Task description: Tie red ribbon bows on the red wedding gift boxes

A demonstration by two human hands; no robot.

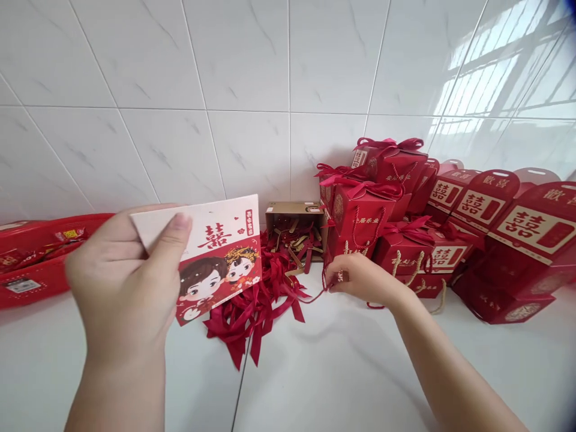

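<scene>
My left hand (130,276) is closed on a white and red card (229,219), thumb on the front and fingers behind. The card shows a red double-happiness character above a cartoon couple and is tilted in the air. Lower on the right, my right hand (360,279) pinches a thin red ribbon (317,296), which trails left toward a tangled pile of red ribbons (252,309) on the white surface. Its fingertips are close to the stacked red gift boxes (369,210), partly covering the front of one.
Behind the ribbon pile, an open cardboard box (292,207) holds dark red and gold pieces. Handled red boxes (524,225) stand along the right. A red bag (49,279) with packets lies at far left. The white tiled wall (247,72) rises behind everything.
</scene>
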